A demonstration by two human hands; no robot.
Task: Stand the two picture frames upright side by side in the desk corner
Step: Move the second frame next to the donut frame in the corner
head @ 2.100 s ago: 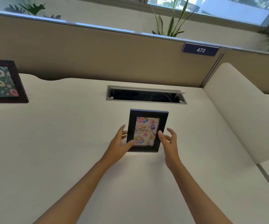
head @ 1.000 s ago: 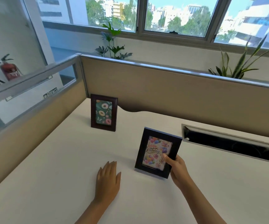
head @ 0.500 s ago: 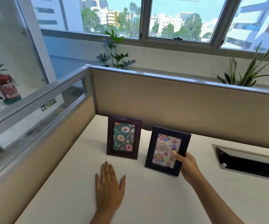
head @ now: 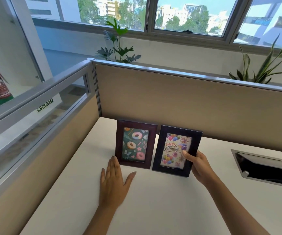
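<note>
The birthday frame stands beside the donut frame in the counter corner. Right hand fingers pinch its right edge. Left hand lies flat, fingers spread.

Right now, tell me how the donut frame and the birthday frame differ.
The donut frame has a reddish-brown border and stands free. The birthday frame has a darker, near-black border and is gripped at its right edge by the right hand. The donut frame sits nearer the corner, with the left hand flat before it. Both are upright and portrait.
</note>
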